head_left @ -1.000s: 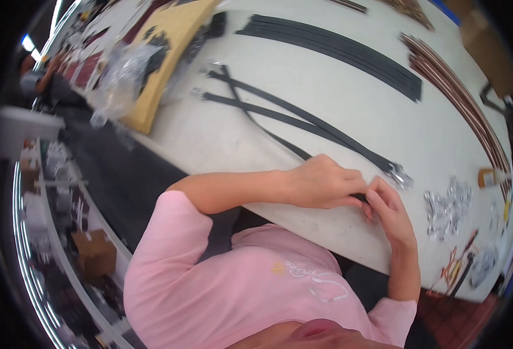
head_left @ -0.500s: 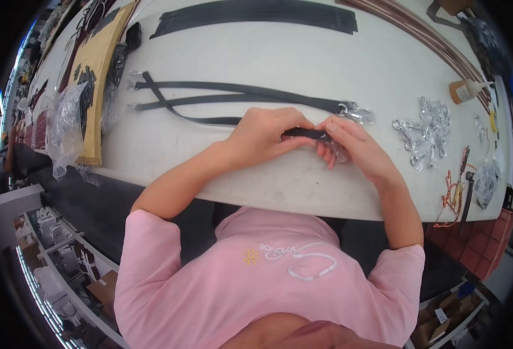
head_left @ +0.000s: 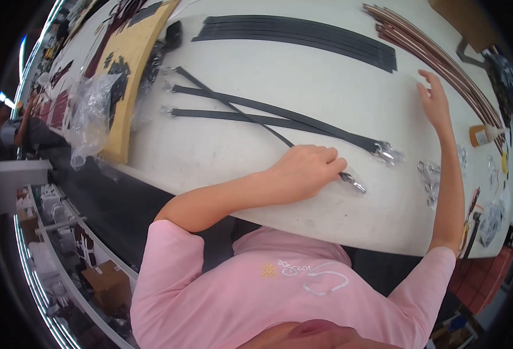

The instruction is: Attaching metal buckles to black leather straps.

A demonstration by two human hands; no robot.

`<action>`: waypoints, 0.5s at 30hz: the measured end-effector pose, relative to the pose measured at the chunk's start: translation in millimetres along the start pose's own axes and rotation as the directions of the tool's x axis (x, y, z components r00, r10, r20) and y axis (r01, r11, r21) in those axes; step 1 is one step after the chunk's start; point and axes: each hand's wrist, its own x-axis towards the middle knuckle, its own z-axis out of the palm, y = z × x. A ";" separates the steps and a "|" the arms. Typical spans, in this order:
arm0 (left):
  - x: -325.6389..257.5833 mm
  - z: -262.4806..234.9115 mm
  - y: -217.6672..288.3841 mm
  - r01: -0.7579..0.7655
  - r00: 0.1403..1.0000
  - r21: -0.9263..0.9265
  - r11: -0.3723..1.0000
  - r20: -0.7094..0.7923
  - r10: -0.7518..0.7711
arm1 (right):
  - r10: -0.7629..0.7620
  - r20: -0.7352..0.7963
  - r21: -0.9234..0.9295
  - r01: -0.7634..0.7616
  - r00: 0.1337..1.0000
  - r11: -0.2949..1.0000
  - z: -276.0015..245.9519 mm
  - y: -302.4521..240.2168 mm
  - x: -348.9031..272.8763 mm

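Left hand (head_left: 303, 171) pins a thin black strap (head_left: 250, 119) to the white counter (head_left: 210, 151), grip closed near its metal clasp (head_left: 354, 184). Right hand (head_left: 433, 102) stretches out, fingers spread and empty. Looks mid-fitting; next likely needs another clip (head_left: 428, 168).

Pink short-sleeved shirt, white print

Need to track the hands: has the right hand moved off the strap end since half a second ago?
Yes. The right hand has left the strap's metal clip and reached up the white table toward the brown strips.
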 end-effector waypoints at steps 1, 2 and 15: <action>-1.2 2.7 -1.6 -0.021 1.000 0.013 1.000 -0.022 0.021 | -0.033 -0.055 -0.058 0.030 0.998 0.998 18.1 42.7 23.0; 3.5 8.0 -0.7 -0.086 0.996 -0.046 0.995 -0.007 0.086 | -0.089 -0.115 -0.219 0.062 0.989 0.974 13.8 109.5 34.7; 5.3 15.7 -16.5 0.006 0.993 -0.287 0.958 0.114 0.028 | 0.099 -0.148 -0.702 -0.175 0.984 0.690 24.3 169.4 92.0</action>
